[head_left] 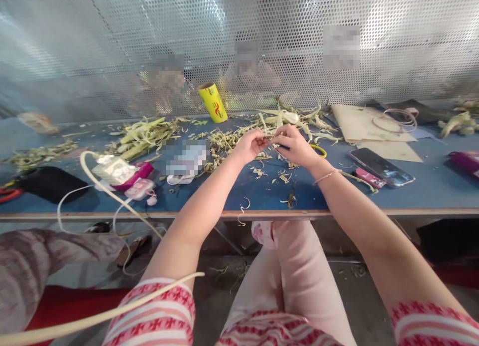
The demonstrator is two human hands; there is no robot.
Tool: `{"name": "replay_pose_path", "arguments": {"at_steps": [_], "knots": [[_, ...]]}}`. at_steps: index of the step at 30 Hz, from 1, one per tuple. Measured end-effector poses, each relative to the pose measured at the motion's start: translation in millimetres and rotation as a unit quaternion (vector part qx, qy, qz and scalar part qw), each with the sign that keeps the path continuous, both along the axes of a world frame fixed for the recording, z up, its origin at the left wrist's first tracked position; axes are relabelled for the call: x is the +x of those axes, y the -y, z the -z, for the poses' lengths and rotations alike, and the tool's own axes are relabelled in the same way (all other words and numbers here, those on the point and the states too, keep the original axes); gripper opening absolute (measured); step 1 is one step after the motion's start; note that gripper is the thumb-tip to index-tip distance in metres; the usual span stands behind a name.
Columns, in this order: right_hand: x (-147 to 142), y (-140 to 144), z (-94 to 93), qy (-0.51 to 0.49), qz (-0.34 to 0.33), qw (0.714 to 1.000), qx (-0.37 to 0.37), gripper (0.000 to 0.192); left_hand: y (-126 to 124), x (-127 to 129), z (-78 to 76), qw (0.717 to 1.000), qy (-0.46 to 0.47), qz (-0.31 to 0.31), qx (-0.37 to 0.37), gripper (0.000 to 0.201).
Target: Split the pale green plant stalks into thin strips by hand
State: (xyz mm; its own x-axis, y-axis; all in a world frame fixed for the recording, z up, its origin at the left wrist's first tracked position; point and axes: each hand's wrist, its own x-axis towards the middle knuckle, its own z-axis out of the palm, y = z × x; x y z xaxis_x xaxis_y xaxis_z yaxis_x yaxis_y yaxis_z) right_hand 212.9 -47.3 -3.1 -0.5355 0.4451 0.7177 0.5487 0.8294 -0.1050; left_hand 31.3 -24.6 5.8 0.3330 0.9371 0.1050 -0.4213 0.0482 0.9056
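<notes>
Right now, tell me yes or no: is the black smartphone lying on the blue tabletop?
Yes, the black smartphone lies flat on the blue tabletop, right of both hands.

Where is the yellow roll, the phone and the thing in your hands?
Yellow roll (213, 102), head view, middle of its side.
Phone (381, 167), head view, centre of its screen.
Pale plant strip (275, 137), head view, the bit between both hands.

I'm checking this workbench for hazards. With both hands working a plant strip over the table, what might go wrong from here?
1. Trimmings lie close to the table edge; more may drop onto the floor, where some already lie.
2. The smartphone lies near the right hand; a forearm sweep might knock it.
3. The white cable hangs over the edge beside the left hand's arm and may snag, dragging the pink items off.
</notes>
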Motion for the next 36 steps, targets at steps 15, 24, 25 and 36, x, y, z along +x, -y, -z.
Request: {"name": "replay_pose_path", "arguments": {"at_steps": [15,24,25,36], "knots": [[-8,8,1.3,-0.063,-0.037,0.996,-0.044,0.017,1,7,8.6,0.972,-0.135,-0.106,0.159,0.015],[-5,-2,0.0,-0.148,0.033,0.984,-0.095,0.022,8,3,9.1,0.884,-0.276,-0.141,0.35,0.013],[-4,-4,-0.2,-0.142,0.036,0.986,-0.079,0.022,9,4,9.0,0.884,-0.278,-0.131,0.352,0.013],[1,-9,3.5,-0.185,0.013,0.976,-0.111,0.029,12,8,5.9,0.91,-0.258,-0.061,0.318,0.007]]}}
